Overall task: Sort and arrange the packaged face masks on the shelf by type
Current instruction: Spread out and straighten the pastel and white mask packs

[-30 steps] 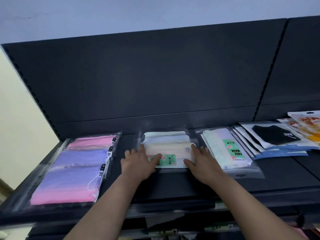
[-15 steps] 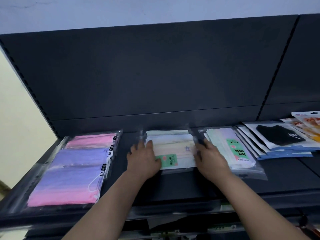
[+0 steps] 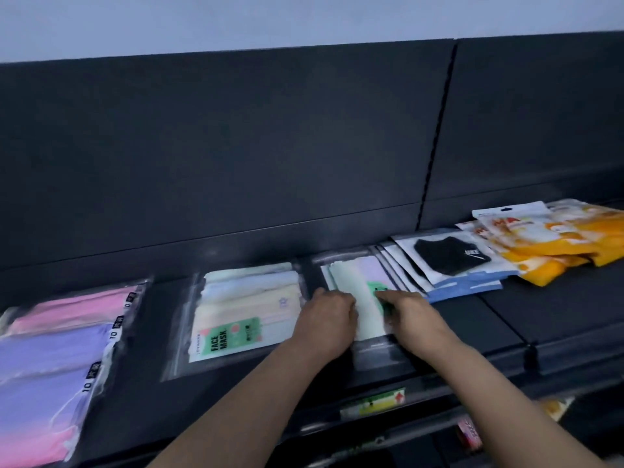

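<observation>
Left hand (image 3: 332,324), right hand (image 3: 410,317) flat, fingers unclenched, on pastel mask pack (image 3: 354,292); light, slippery film; grip by edges.

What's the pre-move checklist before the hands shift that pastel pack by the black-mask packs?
1. Left hand on the clear-bagged pastel mask pack with the half-covered green label: ok.
2. Right hand on the same pack: ok.
3. Firm grip or only flat contact: cannot tell, blurred.
4. Neighbouring clear pastel pack with the green FACE MASK label lies apart to the left: ok.
5. Fanned white packs with a black mask overlap this pack's right edge: not ok.
6. Dark shelf in front is bare: ok.
</observation>
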Demonstrator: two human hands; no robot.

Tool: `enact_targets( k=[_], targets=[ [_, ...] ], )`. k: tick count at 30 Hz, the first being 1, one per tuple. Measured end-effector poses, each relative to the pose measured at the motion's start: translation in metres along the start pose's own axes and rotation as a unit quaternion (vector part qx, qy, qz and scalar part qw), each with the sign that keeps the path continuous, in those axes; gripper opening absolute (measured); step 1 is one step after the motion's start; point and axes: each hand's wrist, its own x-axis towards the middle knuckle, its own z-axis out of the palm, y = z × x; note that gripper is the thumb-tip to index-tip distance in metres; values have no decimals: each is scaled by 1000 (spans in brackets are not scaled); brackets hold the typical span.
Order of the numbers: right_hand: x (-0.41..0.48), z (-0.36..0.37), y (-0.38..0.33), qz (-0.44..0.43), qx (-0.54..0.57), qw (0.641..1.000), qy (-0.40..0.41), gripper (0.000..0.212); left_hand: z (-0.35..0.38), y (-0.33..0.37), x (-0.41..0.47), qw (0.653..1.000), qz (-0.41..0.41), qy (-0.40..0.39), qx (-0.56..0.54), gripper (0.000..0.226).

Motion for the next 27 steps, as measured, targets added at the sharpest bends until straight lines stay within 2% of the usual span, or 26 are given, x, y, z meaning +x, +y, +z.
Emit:
enact_targets(
  k=[4, 8, 10, 12, 14, 17, 20, 21, 22, 25, 27],
  targets=[
    [-3, -11, 30, -10, -22, 999, 43, 61, 8, 30, 18, 996, -47, -43, 56, 32],
    [0, -21, 43, 38, 138, 988, 56, 50, 8, 48, 27, 989, -91, -64, 100, 52],
    [6, -28, 47, 56, 213, 973, 69, 50, 8, 59, 30, 988, -107, -78, 79, 66],
    [10, -35, 47, 42, 278, 956, 82, 51, 5, 69, 32, 986, -134, -89, 37, 84],
    [13, -41, 47, 25, 337, 938, 75, 52, 0, 80, 34, 981, -168, -100, 3, 94],
    [16, -45, 45, 0, 389, 920, 41, 47, -9, 89, 37, 972, -206, -104, 37, 79],
    [18, -45, 45, -31, 456, 889, -5, 44, -10, 91, 40, 970, -228, -38, 69, 33],
    [18, -44, 44, -38, 455, 889, -3, 43, -8, 92, 40, 969, -236, -22, 65, 25],
    [19, -44, 44, -44, 445, 895, 13, 41, -5, 92, 40, 969, -238, -16, 71, 28],
    [22, -44, 51, -39, 295, 953, 57, 41, 4, 94, 37, 960, -250, -38, 123, 77],
    [22, -44, 56, -20, 187, 982, 17, 46, 10, 95, 35, 953, -269, -72, 120, 98]
  ],
)
